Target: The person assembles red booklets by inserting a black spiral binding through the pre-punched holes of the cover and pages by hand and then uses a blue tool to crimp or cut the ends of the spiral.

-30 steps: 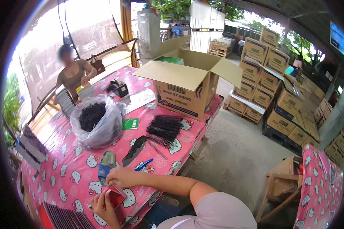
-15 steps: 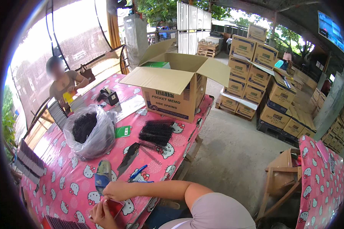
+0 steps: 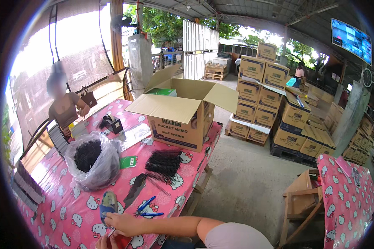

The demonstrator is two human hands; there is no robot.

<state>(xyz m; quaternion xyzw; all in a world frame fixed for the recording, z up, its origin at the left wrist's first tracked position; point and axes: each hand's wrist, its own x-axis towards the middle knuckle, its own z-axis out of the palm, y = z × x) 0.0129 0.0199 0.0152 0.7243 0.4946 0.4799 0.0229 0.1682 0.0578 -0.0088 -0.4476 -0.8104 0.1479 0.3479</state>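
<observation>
Pink patterned counter (image 3: 70, 216) is crowded: open carton (image 3: 187, 120), clear bag (image 3: 96, 164) of dark coils, black spiral stack (image 3: 164, 162), blue pen (image 3: 147, 204). Another person (image 3: 64, 108) is seated at the far end. Red booklet (image 3: 121, 241) is seen at the near edge, thin and mostly cropped, clamped between right hand (image 3: 122, 224) above and left hand (image 3: 102, 242) below.

Open cardboard box (image 3: 186, 118), bagged black combs (image 3: 91, 159)
</observation>
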